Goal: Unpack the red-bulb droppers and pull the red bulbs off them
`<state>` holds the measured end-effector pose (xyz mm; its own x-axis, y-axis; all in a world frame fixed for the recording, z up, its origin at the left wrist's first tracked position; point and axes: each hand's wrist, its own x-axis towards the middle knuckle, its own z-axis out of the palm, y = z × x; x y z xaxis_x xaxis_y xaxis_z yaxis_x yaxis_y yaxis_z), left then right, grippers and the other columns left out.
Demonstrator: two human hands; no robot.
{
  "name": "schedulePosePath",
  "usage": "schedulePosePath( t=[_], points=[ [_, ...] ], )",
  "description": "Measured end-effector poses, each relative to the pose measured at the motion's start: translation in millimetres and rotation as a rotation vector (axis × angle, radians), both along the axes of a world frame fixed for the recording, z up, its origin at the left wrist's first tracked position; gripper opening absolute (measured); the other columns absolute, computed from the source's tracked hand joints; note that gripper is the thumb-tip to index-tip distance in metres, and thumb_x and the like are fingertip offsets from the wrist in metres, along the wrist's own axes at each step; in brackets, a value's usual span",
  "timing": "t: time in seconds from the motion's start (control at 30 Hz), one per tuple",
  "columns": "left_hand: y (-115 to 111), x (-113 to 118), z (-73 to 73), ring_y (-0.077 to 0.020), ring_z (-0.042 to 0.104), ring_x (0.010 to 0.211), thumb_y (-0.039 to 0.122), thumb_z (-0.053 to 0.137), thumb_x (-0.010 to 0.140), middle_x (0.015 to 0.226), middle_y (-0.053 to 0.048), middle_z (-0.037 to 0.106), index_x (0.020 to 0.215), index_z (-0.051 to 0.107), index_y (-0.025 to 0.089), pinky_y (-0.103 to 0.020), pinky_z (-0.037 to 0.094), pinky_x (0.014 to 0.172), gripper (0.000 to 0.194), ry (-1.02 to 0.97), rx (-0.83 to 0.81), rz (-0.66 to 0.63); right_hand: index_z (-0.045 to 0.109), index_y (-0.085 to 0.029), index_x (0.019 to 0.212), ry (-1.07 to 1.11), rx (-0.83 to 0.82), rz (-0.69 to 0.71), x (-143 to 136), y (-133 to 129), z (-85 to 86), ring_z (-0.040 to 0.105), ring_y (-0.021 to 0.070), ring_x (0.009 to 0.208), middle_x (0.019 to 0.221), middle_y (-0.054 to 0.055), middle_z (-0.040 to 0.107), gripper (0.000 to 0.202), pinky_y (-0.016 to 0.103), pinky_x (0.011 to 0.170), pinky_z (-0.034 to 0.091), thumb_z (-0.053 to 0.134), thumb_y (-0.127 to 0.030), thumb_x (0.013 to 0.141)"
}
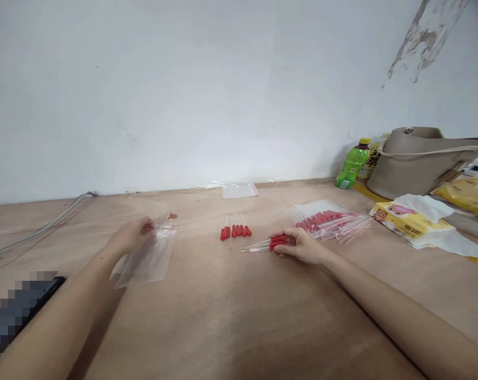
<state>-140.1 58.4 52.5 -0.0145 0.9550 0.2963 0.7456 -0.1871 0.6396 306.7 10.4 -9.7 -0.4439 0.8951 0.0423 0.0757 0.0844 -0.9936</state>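
My left hand [138, 235] is closed at the top edge of a clear zip bag [154, 258], one of a few lying overlapped on the table at the left. Between the fingers of my right hand [296, 246] are several droppers [277, 243] with red bulbs, their thin clear tips pointing left. More red-bulbed droppers [239, 230] lie in a row in the middle, bulbs toward me. Right of them is a pile of bagged droppers [328, 220], just beyond my right hand.
A flat bag [240, 190] lies near the wall. At the right are a tissue pack [411, 221], a green bottle [353, 163] and a beige bag [413, 163]. A cable [57, 216] and a dark pixelated object [21, 311] are at the left.
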Motion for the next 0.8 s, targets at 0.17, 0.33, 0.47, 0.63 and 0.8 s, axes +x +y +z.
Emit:
schedulePosePath(
  t=[0.17, 0.33, 0.47, 0.63, 0.8],
  points=[
    [-15.5, 33.5, -20.0, -0.0396, 0.032, 0.117, 0.036, 0.057, 0.071, 0.112, -0.013, 0.049, 0.097, 0.055, 0.017, -0.057, 0.02, 0.096, 0.032, 0.259, 0.105, 0.153, 0.056, -0.014, 0.098, 0.079, -0.009, -0.007, -3.1, 0.8, 4.7, 0.06, 0.0111, 0.069, 0.084, 0.005, 0.064, 0.04, 0.028, 0.066, 0.05, 0.069, -0.035, 0.066],
    [-46.2, 75.1, -37.6, -0.0335, 0.035, 0.12, 0.046, 0.047, 0.077, 0.122, -0.013, 0.047, 0.108, 0.054, 0.018, -0.05, 0.025, 0.099, 0.043, 0.305, 0.091, -0.034, 0.056, -0.017, 0.1, 0.068, 0.229, -0.173, -27.0, 16.4, 25.6, 0.06, 0.014, 0.077, 0.088, 0.006, 0.064, 0.037, 0.032, 0.074, 0.049, 0.064, -0.036, 0.07],
    [-41.3, 104.6, -40.8, -0.0243, 0.034, 0.124, 0.047, 0.047, 0.08, 0.128, -0.007, 0.046, 0.112, 0.052, 0.022, -0.041, 0.02, 0.106, 0.041, -0.335, -0.031, -0.061, 0.056, -0.019, 0.101, -0.234, 0.606, -0.289, -80.0, 38.2, 43.0, 0.058, 0.0153, 0.088, 0.096, 0.006, 0.062, 0.021, 0.03, 0.079, 0.046, 0.051, -0.023, 0.081],
    [-13.9, 144.9, -41.1, -0.0178, 0.037, 0.124, 0.046, 0.031, 0.088, 0.134, -0.011, 0.039, 0.124, 0.041, 0.017, -0.032, 0.03, 0.103, 0.047, -1.024, -0.198, -0.03, 0.056, -0.017, 0.101, -0.791, 0.879, -0.201, -148.8, 46.6, 50.1, 0.05, 0.0194, 0.097, 0.097, 0.007, 0.061, 0.025, 0.029, 0.079, 0.041, 0.043, -0.007, 0.081],
    [-10.3, 159.5, -40.5, -0.0208, 0.042, 0.12, 0.055, 0.019, 0.087, 0.129, -0.015, 0.045, 0.123, 0.041, 0.012, -0.034, 0.037, 0.097, 0.061, -1.145, -0.289, -0.069, 0.058, -0.012, 0.094, -0.901, 0.906, -0.121, -181.0, 31.7, 43.3, 0.049, 0.0224, 0.097, 0.097, 0.01, 0.06, 0.02, 0.03, 0.079, 0.038, 0.042, -0.008, 0.082]
  ],
)
